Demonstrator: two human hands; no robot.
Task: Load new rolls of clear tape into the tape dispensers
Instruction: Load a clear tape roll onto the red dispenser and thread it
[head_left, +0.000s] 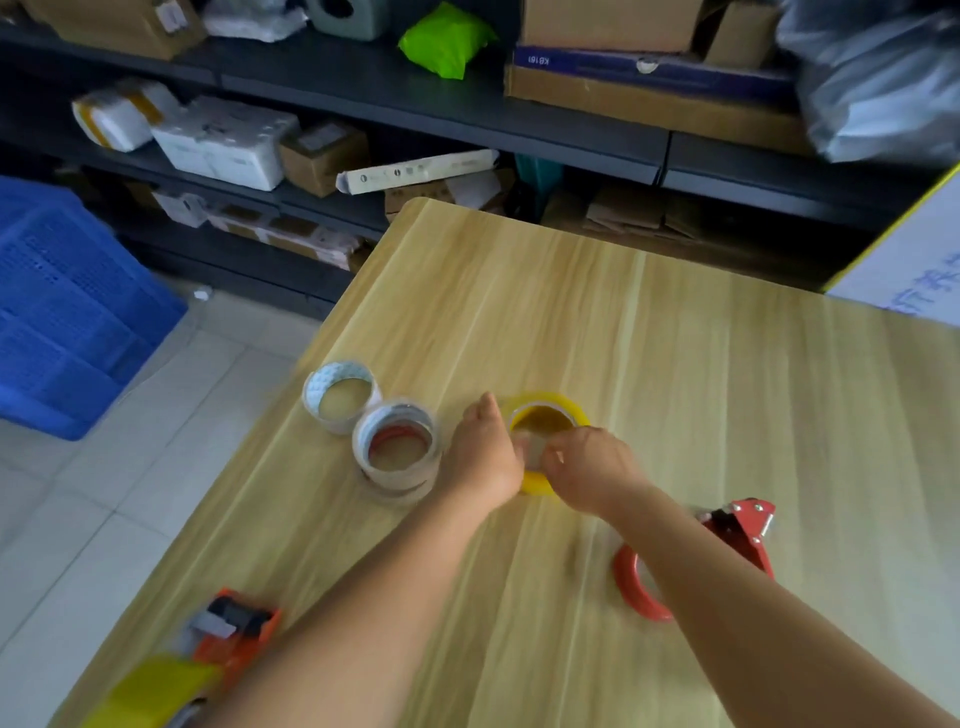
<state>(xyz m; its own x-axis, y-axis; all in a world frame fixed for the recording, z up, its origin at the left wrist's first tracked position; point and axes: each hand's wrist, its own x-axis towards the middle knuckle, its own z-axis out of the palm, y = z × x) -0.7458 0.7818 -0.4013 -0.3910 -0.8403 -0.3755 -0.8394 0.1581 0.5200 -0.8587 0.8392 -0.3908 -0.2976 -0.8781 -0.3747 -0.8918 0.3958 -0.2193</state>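
A yellowish clear tape roll (550, 410) lies flat on the wooden table (727, 374). My left hand (485, 457) grips its left side, thumb along the rim. My right hand (589, 470) pinches at its near edge; the fingertips are blurred. A red tape dispenser (737, 535) lies to the right, partly under my right forearm. At the near left edge an orange dispenser (234, 634) carries a yellowish roll (150, 691).
Two empty white tape cores (340, 395) (397, 449) stand left of the roll. A blue plastic crate (67, 312) sits on the floor at left. Dark shelves (415, 104) with boxes and parcels run behind the table. A white box (914, 260) is at the far right.
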